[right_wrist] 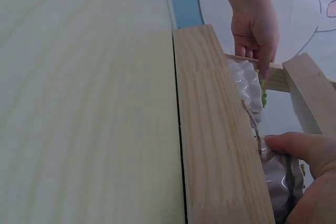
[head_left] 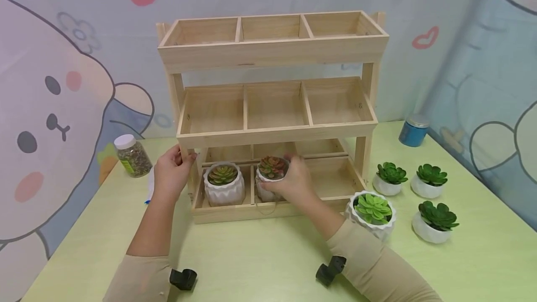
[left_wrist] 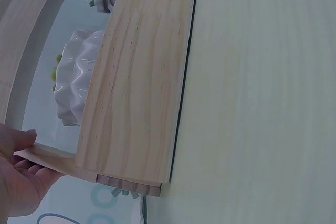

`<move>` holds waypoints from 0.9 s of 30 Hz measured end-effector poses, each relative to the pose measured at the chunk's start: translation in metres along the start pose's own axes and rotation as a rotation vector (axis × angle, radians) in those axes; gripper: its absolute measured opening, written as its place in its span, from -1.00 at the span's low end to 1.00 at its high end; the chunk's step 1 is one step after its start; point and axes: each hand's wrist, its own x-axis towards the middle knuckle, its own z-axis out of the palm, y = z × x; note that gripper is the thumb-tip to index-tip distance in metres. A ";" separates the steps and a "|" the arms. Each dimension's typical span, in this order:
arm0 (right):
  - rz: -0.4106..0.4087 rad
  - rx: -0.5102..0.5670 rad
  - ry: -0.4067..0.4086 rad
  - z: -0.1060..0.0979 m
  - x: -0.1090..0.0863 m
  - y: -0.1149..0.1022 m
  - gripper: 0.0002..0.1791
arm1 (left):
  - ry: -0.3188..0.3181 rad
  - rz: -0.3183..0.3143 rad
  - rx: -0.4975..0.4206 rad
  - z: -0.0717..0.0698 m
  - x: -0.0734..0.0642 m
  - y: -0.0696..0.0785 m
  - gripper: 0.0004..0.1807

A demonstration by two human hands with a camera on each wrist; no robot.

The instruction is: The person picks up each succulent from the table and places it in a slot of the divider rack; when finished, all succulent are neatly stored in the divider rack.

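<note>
A three-tier wooden rack (head_left: 274, 53) stands on the table. My left hand (head_left: 172, 174) grips its left upright between thumb and fingers, beside the lowest tier; the left wrist view shows that hand (left_wrist: 23, 169) around the wood. In the lowest tier's middle compartment sits a potted succulent (head_left: 271, 168) with reddish leaves, its pale pot tied with twine. My right hand (head_left: 295, 183) holds this pot from the right side, with the thumb (right_wrist: 286, 142) against its front in the right wrist view. The left compartment holds a green succulent in a white ridged pot (head_left: 224, 191).
At the right stand a bright green succulent in a white pot (head_left: 372, 213), close by my right forearm, and several small dark green succulents (head_left: 432, 223). A blue jar (head_left: 414, 130) is at the back right. A white-lidded jar (head_left: 133, 156) stands left of the rack.
</note>
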 end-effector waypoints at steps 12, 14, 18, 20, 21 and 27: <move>0.039 -0.003 -0.026 0.001 0.001 0.006 0.10 | -0.011 0.002 -0.011 0.004 0.000 0.001 -0.48; 0.037 -0.009 -0.024 0.000 0.000 0.006 0.10 | -0.009 0.001 -0.013 0.004 0.000 0.001 -0.48; 0.029 -0.028 -0.034 -0.001 -0.002 0.005 0.12 | -0.013 -0.004 -0.014 0.005 -0.001 0.001 -0.48; 0.020 -0.041 -0.041 -0.002 -0.003 0.004 0.13 | -0.018 -0.009 -0.013 0.004 -0.001 0.000 -0.48; 0.013 -0.043 -0.044 -0.003 -0.004 0.004 0.12 | -0.019 -0.012 -0.010 0.003 -0.001 0.000 -0.48; 0.005 -0.019 -0.050 -0.020 -0.013 -0.006 0.15 | -0.024 -0.007 -0.012 0.000 -0.001 -0.001 -0.47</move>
